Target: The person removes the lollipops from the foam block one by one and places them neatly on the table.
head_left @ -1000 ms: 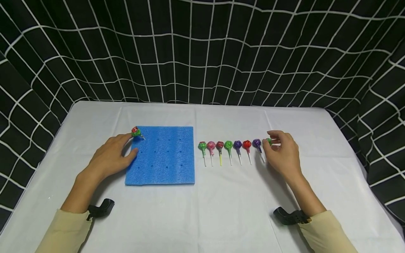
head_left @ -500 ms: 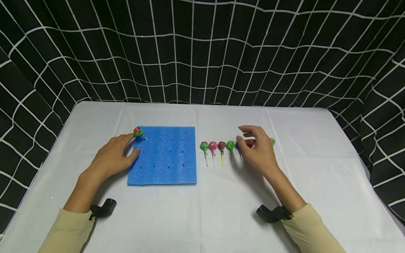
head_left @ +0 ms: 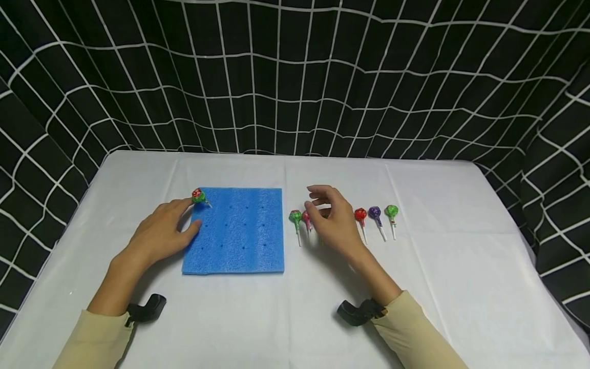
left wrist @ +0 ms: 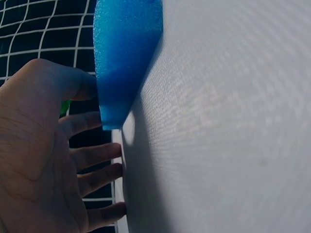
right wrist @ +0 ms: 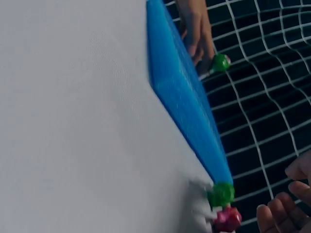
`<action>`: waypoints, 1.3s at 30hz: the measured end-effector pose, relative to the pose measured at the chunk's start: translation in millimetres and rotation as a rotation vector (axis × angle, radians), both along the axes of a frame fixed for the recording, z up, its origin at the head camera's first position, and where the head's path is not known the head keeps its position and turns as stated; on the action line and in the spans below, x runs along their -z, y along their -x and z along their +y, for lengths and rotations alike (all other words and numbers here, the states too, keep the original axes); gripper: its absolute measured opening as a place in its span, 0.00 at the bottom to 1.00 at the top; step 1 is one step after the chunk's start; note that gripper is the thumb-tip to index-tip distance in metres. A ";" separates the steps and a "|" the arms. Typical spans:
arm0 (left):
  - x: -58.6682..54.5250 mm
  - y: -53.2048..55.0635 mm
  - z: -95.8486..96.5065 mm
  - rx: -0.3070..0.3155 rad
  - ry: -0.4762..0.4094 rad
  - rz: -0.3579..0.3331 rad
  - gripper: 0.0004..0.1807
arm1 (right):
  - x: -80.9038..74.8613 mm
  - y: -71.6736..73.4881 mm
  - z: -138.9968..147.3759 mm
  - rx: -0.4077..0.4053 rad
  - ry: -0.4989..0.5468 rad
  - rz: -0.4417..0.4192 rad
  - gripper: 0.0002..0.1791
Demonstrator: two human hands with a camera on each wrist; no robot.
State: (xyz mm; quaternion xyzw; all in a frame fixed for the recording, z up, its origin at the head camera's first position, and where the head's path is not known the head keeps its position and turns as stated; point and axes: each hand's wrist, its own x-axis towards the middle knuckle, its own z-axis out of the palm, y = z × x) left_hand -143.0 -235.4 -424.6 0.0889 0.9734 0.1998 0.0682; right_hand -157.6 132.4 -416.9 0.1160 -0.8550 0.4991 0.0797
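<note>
A blue foam block (head_left: pixel 244 236) with rows of small holes lies on the white table. One red-and-green lollipop (head_left: pixel 198 196) stands tilted in its far left corner. My left hand (head_left: pixel 159 230) rests against the block's left side, thumb at the edge and the other fingers spread, as the left wrist view shows. Over the row of lollipops hovers my right hand (head_left: pixel 336 223), loosely curled and holding nothing, hiding the middle ones. At the row's left end lie a green lollipop (head_left: pixel 295 217) and a pink one (right wrist: pixel 228 219). Right of the hand lie red (head_left: pixel 360 215), purple (head_left: pixel 375 213) and green (head_left: pixel 392 211) lollipops.
The white cloth-covered table (head_left: pixel 221 323) ends at the back against a black curtain with white netting (head_left: pixel 295 77). Black wrist cameras sit on both forearms, the right one (head_left: pixel 357 312) low over the cloth.
My right hand has swept left along the row, from the green lollipop at the right end toward the pink one, uncovering the right-hand lollipops. The left hand has stayed at the foam.
</note>
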 end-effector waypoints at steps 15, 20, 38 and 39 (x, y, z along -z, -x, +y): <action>3.9 -0.7 -2.6 0.018 -0.016 0.009 0.37 | 0.4 6.6 -50.8 -0.135 0.029 0.000 0.18; 3.3 -0.4 -4.6 0.012 -0.017 0.016 0.37 | -1.5 12.8 -67.7 -0.187 0.023 -0.012 0.18; 1.0 1.9 -3.3 0.012 -0.017 -0.001 0.37 | 9.0 25.3 -97.5 -0.287 -0.037 -0.026 0.18; 0.3 2.7 -2.9 0.012 -0.018 -0.002 0.37 | 9.0 26.6 -99.9 -0.287 -0.037 -0.027 0.18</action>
